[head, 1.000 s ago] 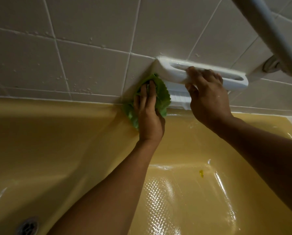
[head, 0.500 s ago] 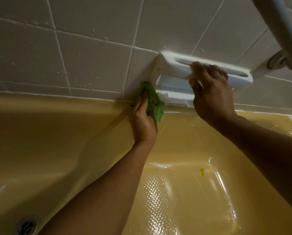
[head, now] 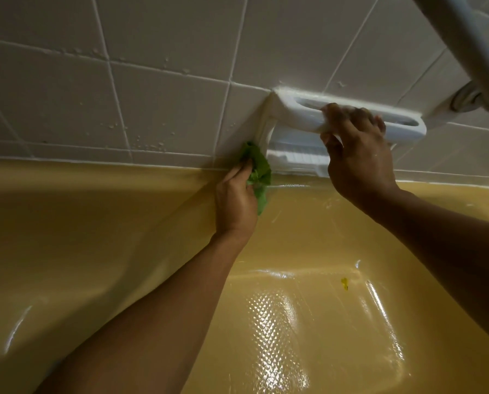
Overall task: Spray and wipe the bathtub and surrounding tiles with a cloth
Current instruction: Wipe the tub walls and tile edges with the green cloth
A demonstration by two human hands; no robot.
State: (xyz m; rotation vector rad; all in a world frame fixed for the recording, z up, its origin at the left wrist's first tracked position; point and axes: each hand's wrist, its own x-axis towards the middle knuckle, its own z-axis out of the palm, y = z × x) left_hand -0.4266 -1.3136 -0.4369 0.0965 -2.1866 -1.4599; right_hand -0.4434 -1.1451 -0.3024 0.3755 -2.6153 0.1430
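Starting left of the white soap holder (head: 291, 115), the grey wall tiles (head: 158, 103) carry scattered droplets, and below them runs the rim of the yellow bathtub (head: 95, 223). At the holder's lower left corner, the left hand (head: 237, 200) holds a crumpled green cloth (head: 259, 172) with its fingers curled round it, pressing the upper end into the seam where the holder's side meets the tile, just above the tub rim. The right hand (head: 357, 157) grips the holder's front bar near its middle, fingers hooked over the top and thumb underneath. Below the holder and towards its right, a small yellow speck (head: 344, 283) lies on the wet, glossy tub floor. Above and right of the holder, a white grab rail (head: 465, 38) slants across the tiles.
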